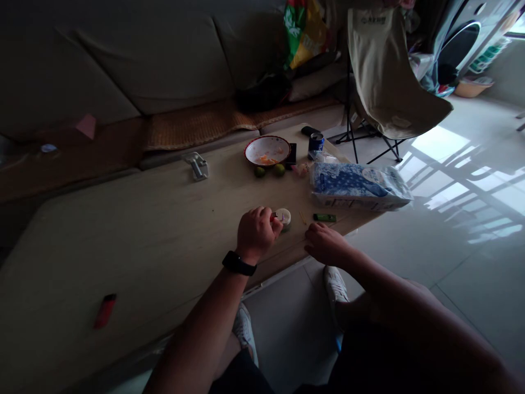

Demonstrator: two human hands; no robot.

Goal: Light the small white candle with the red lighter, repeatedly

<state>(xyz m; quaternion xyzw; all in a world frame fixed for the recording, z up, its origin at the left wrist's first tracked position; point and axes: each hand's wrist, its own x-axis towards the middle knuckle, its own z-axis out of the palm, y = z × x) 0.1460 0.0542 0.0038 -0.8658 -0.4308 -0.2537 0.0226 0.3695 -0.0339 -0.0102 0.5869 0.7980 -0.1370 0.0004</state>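
Observation:
My left hand [258,234] pinches a small red-tipped item [273,217] against the rim of a small round white tin [284,219]. My right hand [326,244] rests on the tabletop with curled fingers, holding nothing, close to a thin wooden stick [302,218] and a green lighter [325,218]. Both hands are over a pale folding table [156,230]. A red lighter [105,311] lies far to the left of them. What the fingers hide of the small item cannot be made out.
Farther along the table stand a white bowl with orange scraps [267,151], two limes [279,169], a blue can [316,142], a black phone [310,131] and a blue-and-white tissue pack [356,186]. A metal hinge [196,166] sits on the table. A sofa and folding chair [389,71] stand behind.

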